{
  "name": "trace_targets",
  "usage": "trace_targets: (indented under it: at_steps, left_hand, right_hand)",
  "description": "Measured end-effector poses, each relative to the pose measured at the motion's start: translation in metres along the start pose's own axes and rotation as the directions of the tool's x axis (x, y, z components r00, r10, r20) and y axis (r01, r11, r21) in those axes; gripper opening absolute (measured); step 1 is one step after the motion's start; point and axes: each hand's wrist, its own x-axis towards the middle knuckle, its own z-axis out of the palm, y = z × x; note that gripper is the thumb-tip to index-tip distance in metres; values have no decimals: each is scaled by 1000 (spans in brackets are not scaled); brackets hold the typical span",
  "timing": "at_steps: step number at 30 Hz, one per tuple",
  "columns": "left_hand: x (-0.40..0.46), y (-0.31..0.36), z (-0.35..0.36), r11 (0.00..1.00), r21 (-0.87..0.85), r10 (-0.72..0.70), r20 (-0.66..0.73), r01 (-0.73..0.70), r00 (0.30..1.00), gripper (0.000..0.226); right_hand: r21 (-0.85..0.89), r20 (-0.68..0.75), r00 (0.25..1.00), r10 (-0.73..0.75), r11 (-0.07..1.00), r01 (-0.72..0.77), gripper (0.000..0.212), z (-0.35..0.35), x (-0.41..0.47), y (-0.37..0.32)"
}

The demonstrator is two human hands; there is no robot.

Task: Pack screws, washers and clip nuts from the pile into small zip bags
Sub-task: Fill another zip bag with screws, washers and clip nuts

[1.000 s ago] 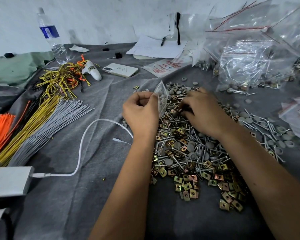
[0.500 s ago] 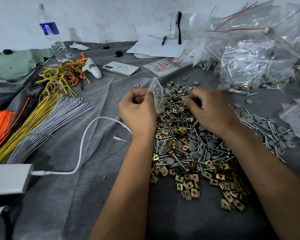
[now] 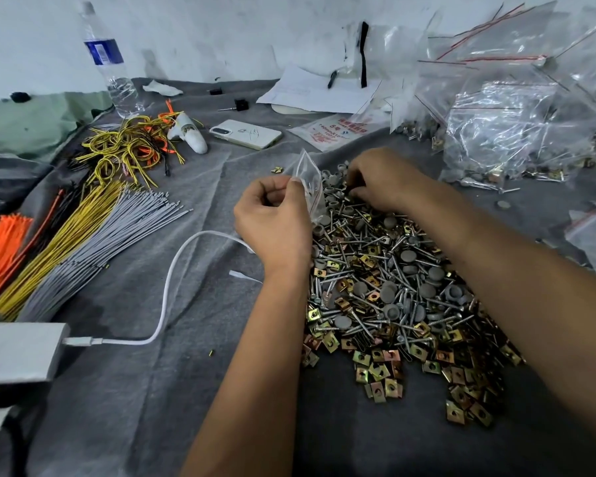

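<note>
- While the left hand (image 3: pixel 272 220) pinches a small zip bag (image 3: pixel 308 182) by its left edge between thumb and curled fingers, the bag stands upright at the far left edge of the pile (image 3: pixel 393 294), mouth toward the far side.
- A few thin metal parts show through the bag's clear film; their kind cannot be told.
- The right hand (image 3: pixel 386 179) rests on the far end of the pile, just right of the bag, with its fingers curled down among the grey washers (image 3: pixel 334 180). Whether the fingertips hold a part cannot be told.
- The pile lies on a grey cloth (image 3: pixel 152 390) at centre right. Screws (image 3: pixel 362 242) and round grey washers fill its far and middle parts; brass-coloured clip nuts (image 3: pixel 379 373) spread along its near edge.
- Both forearms reach in from the near edge, the right one lying across the right side of the pile.
- Filled clear bags (image 3: pixel 516 132) are heaped at the far right.
- A white phone (image 3: pixel 246 133) lies on the far side of the cloth, with a water bottle (image 3: pixel 109 67) standing at the far left.
- Bundles of grey, yellow and orange cable ties (image 3: pixel 83 246) lie at the left.
- A white cable (image 3: pixel 172 287) curves from a grey box (image 3: pixel 18 352) at the near left toward the left wrist.
</note>
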Motion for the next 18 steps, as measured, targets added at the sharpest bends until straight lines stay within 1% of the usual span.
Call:
trace_targets:
  at_steps: [2,4,6,8,14,16,18]
  left_hand:
    - [-1,0,0,1000,0,9,-20,-9,1000,14]
    - [-1,2,0,999,-11,32,-66,-32,997,16]
    - [1,3,0,998,-25,56,-129,-60,990,17]
    - [1,5,0,997,-31,66,-164,-72,984,15]
    - [-1,5,0,997,-25,71,-163,-76,984,13]
    - [0,6,0,997,-27,73,-172,-79,982,15]
    - [1,6,1,996,-28,76,-186,-82,980,19]
  right_hand:
    - [24,27,1000,-12,1000,11,14,-1,0,1]
    - [94,11,1000,16,995,-17,4,-2,-7,4]
    - [120,-22,999,29,992,-26,12,-1,-15,10]
    - [135,-42,999,9,991,-3,20,-2,-26,14]
    - [194,-119,993,-28,980,51,42,-5,-52,19]
    - [166,-106,993,-48,984,65,45,-5,-57,21]
    - [152,-129,990,-51,986,71,51,-4,-63,21]
